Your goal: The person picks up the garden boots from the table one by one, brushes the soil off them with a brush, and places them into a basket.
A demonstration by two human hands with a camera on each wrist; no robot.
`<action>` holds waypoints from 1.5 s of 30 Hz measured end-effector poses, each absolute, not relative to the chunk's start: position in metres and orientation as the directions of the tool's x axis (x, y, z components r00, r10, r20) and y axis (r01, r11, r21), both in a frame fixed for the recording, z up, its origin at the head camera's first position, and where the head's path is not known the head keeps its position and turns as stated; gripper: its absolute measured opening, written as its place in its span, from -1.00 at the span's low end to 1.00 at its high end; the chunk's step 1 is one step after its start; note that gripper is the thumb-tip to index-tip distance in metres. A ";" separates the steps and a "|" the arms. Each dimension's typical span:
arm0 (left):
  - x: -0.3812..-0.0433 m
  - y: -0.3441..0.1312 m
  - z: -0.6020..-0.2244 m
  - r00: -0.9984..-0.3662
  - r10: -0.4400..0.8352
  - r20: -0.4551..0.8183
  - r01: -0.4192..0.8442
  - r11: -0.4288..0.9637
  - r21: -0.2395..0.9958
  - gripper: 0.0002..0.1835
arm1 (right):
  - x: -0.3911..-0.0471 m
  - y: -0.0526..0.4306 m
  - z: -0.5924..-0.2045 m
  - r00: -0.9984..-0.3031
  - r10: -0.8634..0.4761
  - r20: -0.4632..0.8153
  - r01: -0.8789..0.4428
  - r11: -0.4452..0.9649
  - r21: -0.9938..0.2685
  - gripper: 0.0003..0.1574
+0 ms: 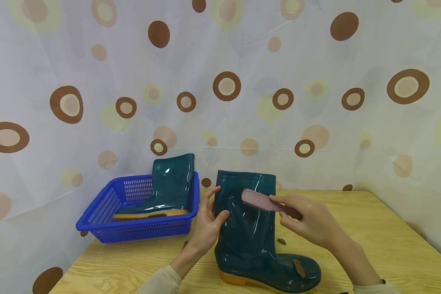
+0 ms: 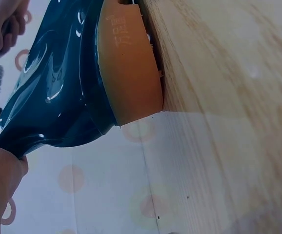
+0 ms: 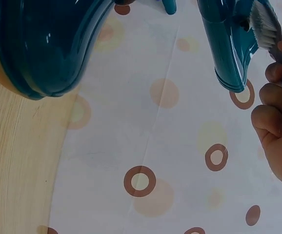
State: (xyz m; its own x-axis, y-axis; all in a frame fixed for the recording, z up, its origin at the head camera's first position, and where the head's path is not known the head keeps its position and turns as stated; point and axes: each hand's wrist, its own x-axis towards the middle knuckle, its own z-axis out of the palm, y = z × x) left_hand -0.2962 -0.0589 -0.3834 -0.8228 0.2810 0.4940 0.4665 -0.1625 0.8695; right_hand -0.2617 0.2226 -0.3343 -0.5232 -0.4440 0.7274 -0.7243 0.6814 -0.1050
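A dark green rain boot with an orange sole stands upright on the table, its toe to the right. My left hand holds the shaft from the left, the thumb on the near side. In my right hand is the handle of a pink brush, its bristles against or just beside the upper shaft. The right wrist view shows the white bristles close to the shaft. A brown, mud-like piece lies on the boot's toe. The orange heel fills the middle of the left wrist view.
At the left, a blue plastic basket holds a second green boot, which leans against its side. A small brown bit lies on the wooden table behind the standing boot. A dotted curtain hangs behind the table.
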 end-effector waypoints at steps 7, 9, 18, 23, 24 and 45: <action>-0.296 -0.060 -0.384 -0.826 0.278 0.490 0.464 -0.157 0.872 -0.32 | -0.260 0.220 -0.334 -0.569 -0.504 0.649 -0.750 0.642 -0.159 -0.45; -0.296 -0.060 -0.384 -0.825 0.279 0.491 0.465 -0.157 0.871 -0.32 | -0.259 0.220 -0.334 -0.585 -0.517 0.625 -0.751 0.637 -0.175 -0.45; -0.297 -0.060 -0.385 -0.823 0.278 0.495 0.469 -0.159 0.869 -0.32 | -0.258 0.224 -0.331 -0.599 -0.601 0.529 -0.796 0.522 -0.307 -0.55; -0.296 -0.061 -0.385 -0.836 0.273 0.475 0.450 -0.154 0.880 -0.31 | -0.256 0.227 -0.328 -0.611 -0.657 0.442 -0.788 0.454 -0.415 -0.64; -0.296 -0.061 -0.384 -0.840 0.272 0.470 0.444 -0.155 0.882 -0.31 | -0.255 0.228 -0.328 -0.618 -0.664 0.421 -0.780 0.447 -0.439 -0.65; -0.308 -0.073 -0.381 -0.849 0.113 0.516 0.511 -0.070 0.857 -0.31 | -0.258 0.228 -0.332 -0.706 -0.680 0.201 -0.649 0.507 -0.567 -0.57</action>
State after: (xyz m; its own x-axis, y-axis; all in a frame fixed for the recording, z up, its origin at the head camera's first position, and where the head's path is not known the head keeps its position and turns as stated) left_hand -0.3076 -0.0731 -0.3808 -0.8494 0.1125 0.5157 0.5109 -0.0703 0.8568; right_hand -0.2580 0.2277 -0.3321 -0.7056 -0.6796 0.2007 -0.6493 0.5066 -0.5673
